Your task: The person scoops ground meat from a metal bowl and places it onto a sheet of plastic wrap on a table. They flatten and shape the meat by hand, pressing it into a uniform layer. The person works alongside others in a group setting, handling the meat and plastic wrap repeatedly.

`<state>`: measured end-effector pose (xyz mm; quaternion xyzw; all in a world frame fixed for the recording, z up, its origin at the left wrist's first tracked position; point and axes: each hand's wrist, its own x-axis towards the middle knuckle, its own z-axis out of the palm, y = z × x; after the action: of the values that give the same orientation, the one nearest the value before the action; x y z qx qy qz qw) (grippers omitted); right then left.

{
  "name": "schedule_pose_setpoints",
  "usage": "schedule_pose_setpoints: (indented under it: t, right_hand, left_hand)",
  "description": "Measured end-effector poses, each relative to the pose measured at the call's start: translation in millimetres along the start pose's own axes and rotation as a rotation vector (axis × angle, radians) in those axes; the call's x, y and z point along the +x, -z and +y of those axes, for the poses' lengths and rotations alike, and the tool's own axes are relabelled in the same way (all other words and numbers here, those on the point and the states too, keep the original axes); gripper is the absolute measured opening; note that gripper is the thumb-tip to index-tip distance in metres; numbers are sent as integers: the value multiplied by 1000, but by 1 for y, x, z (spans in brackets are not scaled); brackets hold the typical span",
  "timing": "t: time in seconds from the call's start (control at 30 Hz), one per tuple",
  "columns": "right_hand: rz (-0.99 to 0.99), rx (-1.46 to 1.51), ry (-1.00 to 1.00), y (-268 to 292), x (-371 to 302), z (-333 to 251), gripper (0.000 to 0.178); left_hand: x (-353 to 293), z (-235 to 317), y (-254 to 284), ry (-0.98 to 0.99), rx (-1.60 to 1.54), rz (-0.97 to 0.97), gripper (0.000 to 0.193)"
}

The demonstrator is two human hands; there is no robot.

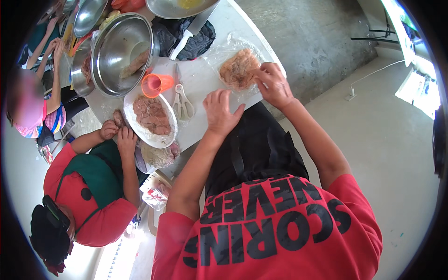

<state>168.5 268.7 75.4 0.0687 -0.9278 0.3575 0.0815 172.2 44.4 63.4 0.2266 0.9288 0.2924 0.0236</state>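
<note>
A flattened piece of raw, pale pink meat (239, 69) lies on a clear plastic sheet (211, 57) at the table's near right corner. At the meat's right edge, the curled fingers of my right hand (274, 85) pinch its border. My left hand (221, 110) hovers near the table edge, left of the meat, fingers spread and holding nothing. White-handled scissors (183, 103) lie to its left. Beyond them is an oval white dish (171, 122) with slabs of raw meat (151, 115) in it. An orange plastic cup (157, 85) stands beside the dish.
A large steel bowl (100, 60) with a meat roll inside stands at the far left. A white-handled knife (191, 35) rests on a black plastic bag (164, 29). A co-worker in red (105, 219) handles a small meat piece at the left, and another person (37, 105) sits farther off.
</note>
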Motion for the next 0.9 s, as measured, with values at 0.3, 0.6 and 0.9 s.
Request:
schedule_pose_setpoints:
  t: [0.3, 0.6, 0.9]
  right_hand:
    - [-53, -39, -6, -51, -10, -19, 21]
    - [-169, -36, 14, -46, -2, -7, 24]
    - [-184, -95, 255, -35, 22, -8, 27]
  left_hand:
    - [-11, 4, -43, -16, -22, 48, 12]
    - [-9, 17, -53, 184, -304, 236, 11]
    - [-13, 26, -64, 523, -478, 270, 14]
